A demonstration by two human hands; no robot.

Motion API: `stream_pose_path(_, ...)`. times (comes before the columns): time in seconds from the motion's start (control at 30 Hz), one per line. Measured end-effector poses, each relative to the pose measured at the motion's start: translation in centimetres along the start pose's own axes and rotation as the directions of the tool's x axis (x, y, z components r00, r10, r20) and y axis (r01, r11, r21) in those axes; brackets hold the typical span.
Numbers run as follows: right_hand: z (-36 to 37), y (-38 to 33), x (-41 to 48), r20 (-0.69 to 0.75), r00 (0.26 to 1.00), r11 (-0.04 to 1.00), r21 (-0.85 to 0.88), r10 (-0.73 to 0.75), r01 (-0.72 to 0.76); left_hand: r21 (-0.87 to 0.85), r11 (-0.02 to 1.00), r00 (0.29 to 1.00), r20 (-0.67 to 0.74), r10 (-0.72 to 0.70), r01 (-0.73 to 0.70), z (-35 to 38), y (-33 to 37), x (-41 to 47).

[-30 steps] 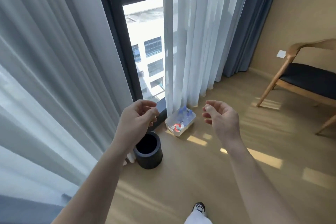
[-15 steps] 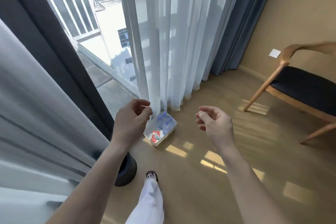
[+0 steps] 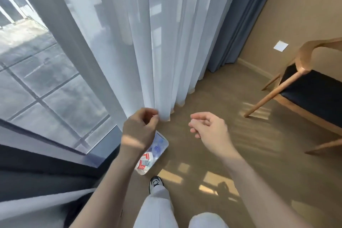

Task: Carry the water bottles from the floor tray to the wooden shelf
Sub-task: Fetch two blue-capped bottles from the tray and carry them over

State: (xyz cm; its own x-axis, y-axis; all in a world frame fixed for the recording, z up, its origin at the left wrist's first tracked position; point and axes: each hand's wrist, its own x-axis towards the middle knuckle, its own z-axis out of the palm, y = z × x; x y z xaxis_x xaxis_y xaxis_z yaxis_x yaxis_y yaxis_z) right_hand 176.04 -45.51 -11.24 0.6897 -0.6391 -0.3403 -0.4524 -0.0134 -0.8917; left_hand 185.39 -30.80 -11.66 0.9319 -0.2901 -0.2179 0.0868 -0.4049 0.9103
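— Closer now than half a second back: the person has stepped up to the floor tray [image 3: 160, 151], which has slid from ahead of the hands to just under the left hand [image 3: 139, 131], and the black bin beside the window has dropped out of view.

— Are the hands holding anything?

— No. The left hand's fingers [image 3: 152, 116] are curled loosely together with thumb near forefinger, clamped on nothing. The right hand [image 3: 210, 129] hangs to the right of the tray, fingers half bent and apart, also empty.

— And the water bottles [image 3: 156, 147]?

— Lying in the tray, on the floor, just beside the white curtain [image 3: 148, 52] hem and ahead of the shoe [image 3: 156, 183]. Red-and-white packets [image 3: 145, 160] share the tray's near end.

— What might go wrong?

— The left wrist hides much of the tray, so a blind reach could close on a packet instead. The curtain hem could likely snag a lifted bottle. The forward foot could probably kick the tray.
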Motion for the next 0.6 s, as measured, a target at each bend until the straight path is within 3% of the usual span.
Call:
stream_pose_path(0.17, 2.7, 4.1, 8.7, 0.121, 0.980, 0.977, -0.163, 0.160, -0.139, 0.156, 0.965, 0.972, 0.071, -0.223, 0.210, 2.5, -6.0, 7.1)
stream_pose_path(0.33, 5.5, 12.2, 16.2, 0.317, 0.887, 0.901, -0.383, 0.336, -0.204, 0.511, 0.717, 0.805, 0.079, -0.588, 0.474, 6.0, -19.0, 8.7)
stream_pose_path(0.43, 7.6, 18.0, 21.6, 0.386, 0.837, 0.862, -0.472, 0.389, -0.183, 0.502, 0.631, 0.713, 0.041, -0.700, 0.591, 9.5, -25.4, 9.3)
stream_pose_path(0.6, 11.3, 28.4, 30.2, 0.460, 0.796, 0.813, -0.579, 0.392, -0.066, 0.479, 0.593, 0.670, 0.011, -0.742, 0.648, 15.8, -34.7, 13.8)
